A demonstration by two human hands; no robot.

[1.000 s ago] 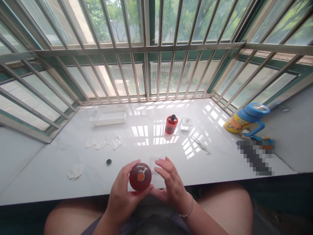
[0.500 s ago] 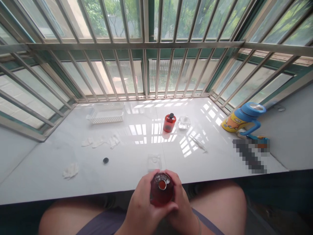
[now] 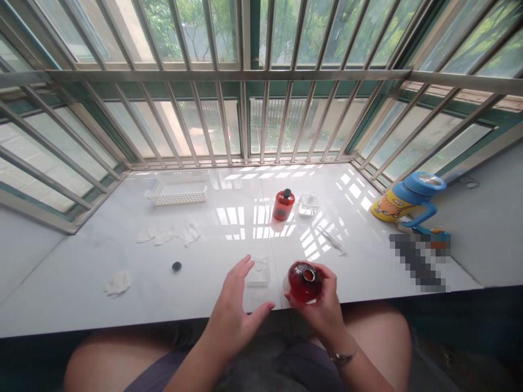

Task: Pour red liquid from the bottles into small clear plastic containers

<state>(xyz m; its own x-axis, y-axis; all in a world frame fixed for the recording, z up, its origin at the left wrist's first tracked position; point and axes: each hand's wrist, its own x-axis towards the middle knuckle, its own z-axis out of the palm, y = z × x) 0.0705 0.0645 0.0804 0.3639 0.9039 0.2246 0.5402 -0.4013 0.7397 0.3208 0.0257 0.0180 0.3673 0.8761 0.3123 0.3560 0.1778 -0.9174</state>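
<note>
The open bottle (image 3: 303, 281) of red liquid sits in your right hand (image 3: 322, 307), just over the near edge of the worktop (image 3: 81, 288), its uncapped mouth tilted up toward you. Your right grip is closed around the bottle, fingers curled over its far side and thumb on the near side. Your left hand (image 3: 235, 316) hovers just to the left of it with the grip open, fingers spread and holding nothing; the fingertips reach toward a small clear dish (image 3: 258, 270) that lies on the worktop between your two hands (whether they touch it, you cannot tell from here).

Farther left on the worktop lies a small black cap (image 3: 176, 266), well apart from the bottle. Beyond it are two lots of crumpled white gloves, one near the front edge (image 3: 117, 283) and one farther back (image 3: 167, 236). A white basket (image 3: 176, 191) stands at the back left, near the window bars (image 3: 245, 109).

In the middle of the worktop a second bottle (image 3: 283, 204) of red liquid stands upright with its black cap on, and just beside it on the right is a clear glass container (image 3: 308, 204). A thin clear wrapper (image 3: 332, 239) lies nearer you, to the right. At the far right stands a yellow and blue cup (image 3: 406, 197) with a handle.
</note>
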